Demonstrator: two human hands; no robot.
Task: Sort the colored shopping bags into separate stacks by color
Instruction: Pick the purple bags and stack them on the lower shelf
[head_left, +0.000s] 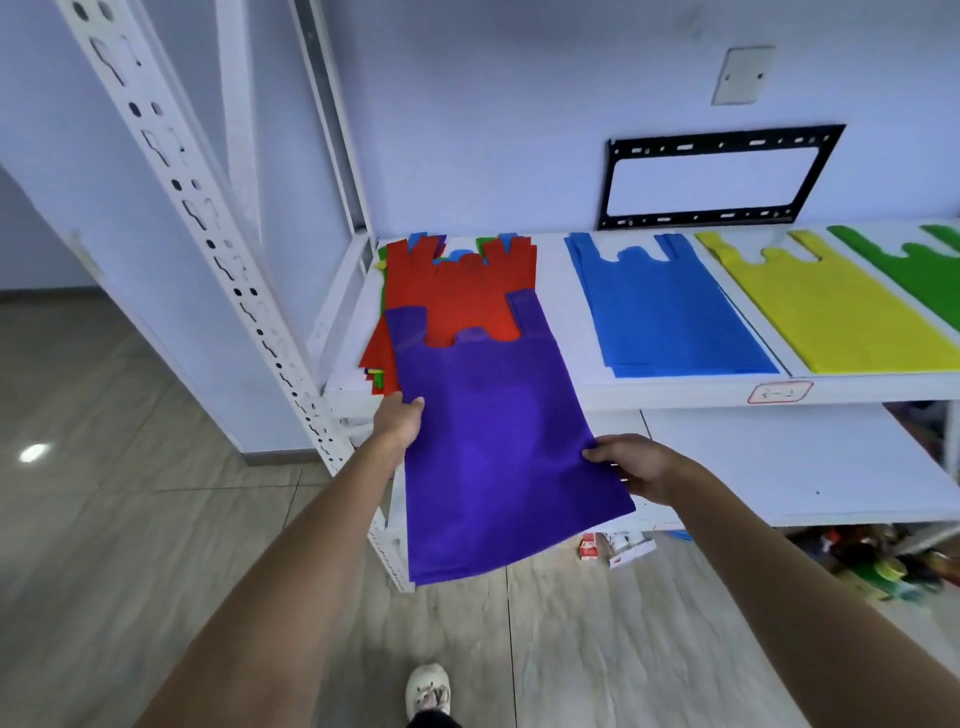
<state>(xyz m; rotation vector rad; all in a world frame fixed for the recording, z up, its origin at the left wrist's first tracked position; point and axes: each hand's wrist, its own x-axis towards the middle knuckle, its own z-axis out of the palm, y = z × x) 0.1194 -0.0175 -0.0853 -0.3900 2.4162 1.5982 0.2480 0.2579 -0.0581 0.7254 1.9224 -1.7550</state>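
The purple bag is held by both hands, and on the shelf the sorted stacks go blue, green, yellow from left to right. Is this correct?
Not quite. The head view shows the order on the shelf is blue stack, yellow stack, then green stack. Both the left hand and the right hand do hold the purple bag.

Bare forearms, no sleeves, white laced sneaker (427, 688), dark trouser hem
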